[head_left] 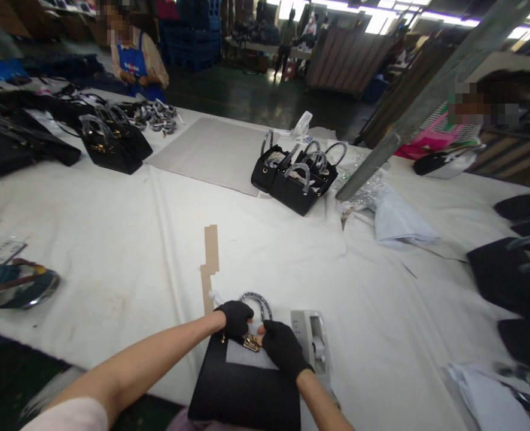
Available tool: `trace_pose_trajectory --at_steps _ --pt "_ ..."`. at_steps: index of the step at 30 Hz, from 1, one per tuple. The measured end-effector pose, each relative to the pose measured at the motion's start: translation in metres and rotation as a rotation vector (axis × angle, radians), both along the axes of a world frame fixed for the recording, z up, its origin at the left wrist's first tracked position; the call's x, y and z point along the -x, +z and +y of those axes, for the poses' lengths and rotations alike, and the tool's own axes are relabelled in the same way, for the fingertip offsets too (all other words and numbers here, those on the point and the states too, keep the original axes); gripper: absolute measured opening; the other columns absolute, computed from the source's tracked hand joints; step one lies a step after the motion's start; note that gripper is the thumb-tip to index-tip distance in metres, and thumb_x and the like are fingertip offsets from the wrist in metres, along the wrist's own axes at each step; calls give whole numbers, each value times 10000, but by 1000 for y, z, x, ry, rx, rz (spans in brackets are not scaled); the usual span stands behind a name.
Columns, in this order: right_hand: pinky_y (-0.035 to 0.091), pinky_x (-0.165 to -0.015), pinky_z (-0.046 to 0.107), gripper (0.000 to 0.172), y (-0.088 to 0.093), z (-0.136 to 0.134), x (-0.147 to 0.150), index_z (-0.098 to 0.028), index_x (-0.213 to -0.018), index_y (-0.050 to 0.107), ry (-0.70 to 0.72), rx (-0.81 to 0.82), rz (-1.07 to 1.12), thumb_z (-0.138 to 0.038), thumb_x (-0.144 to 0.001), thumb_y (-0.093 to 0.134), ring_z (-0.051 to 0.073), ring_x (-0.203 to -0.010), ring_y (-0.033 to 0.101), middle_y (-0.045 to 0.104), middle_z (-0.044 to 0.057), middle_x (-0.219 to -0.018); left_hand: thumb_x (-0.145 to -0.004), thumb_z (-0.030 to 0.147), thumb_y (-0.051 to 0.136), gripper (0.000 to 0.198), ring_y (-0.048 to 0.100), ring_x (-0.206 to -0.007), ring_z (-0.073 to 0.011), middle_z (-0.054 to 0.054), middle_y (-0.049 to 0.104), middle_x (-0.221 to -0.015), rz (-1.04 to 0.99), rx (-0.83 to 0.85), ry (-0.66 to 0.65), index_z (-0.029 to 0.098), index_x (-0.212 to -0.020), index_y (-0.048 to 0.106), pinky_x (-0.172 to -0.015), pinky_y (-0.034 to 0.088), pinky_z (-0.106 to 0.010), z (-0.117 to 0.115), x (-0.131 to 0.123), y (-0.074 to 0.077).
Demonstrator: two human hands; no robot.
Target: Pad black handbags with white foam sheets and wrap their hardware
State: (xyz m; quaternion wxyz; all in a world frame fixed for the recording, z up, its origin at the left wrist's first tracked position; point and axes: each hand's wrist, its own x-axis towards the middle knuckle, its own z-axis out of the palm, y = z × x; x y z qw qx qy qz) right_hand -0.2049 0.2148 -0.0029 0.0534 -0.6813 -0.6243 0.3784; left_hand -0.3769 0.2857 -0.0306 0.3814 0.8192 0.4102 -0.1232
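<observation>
A black handbag [247, 389] lies at the table's front edge, close to my body. Its looped handles [260, 299], wrapped in clear plastic, point away from me. My left hand [237, 317], in a black fingerless glove, is closed on the bag's top edge, left of the gold clasp [251, 342]. On the clasp's right side, my right hand [285, 350], gloved the same way, pinches with thumb and fingers. A white protective sheet [251, 357] covers the bag's front below the clasp. What lies under the fingertips is partly hidden.
Right of the bag sits a white tape dispenser [312, 335]. Brown card strips [211, 248] lie ahead. More black handbags [298, 173] stand beyond, beside a slanting metal post [381, 149]. Other bags line both sides. Co-workers are across the table. A dark sandal-like item [16, 284] is at left.
</observation>
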Motion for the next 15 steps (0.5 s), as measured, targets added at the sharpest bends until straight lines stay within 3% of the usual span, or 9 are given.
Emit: trace_pose_trajectory --at_steps 6,9,12,15 --pt "430 -788 295 215 -13 -4 -6 -180 -858 675 38 -105 55 -219 -814 468 211 -897 619 675 86 -919 -846 303 503 301 605 -1066 -198 -60 635 -1149 -160 -88 177 216 -1120 594 -914 464 -291 -22 19 10" --pt "438 -808 280 231 -17 -6 -9 -184 -886 673 36 -130 149 -225 -835 452 194 -909 613 664 79 -936 -781 445 597 339 638 -975 -266 -75 628 -1087 -130 -121 189 233 -1045 612 -821 499 -361 -39 23 22" --pt "438 -822 263 219 -17 -6 -8 -200 -911 687 50 -124 206 -204 -808 493 180 -922 612 665 58 -941 -753 408 608 328 659 -897 -312 -109 617 -1087 14 -142 146 224 -1025 615 -723 504 -394 -48 23 27" --pt "438 -809 262 208 -17 -4 -4 -188 -878 704 43 -110 162 -199 -798 512 184 -911 615 668 68 -920 -805 371 536 261 655 -895 -300 -107 625 -1061 -20 -160 115 216 -1003 604 -712 488 -373 -48 27 23"
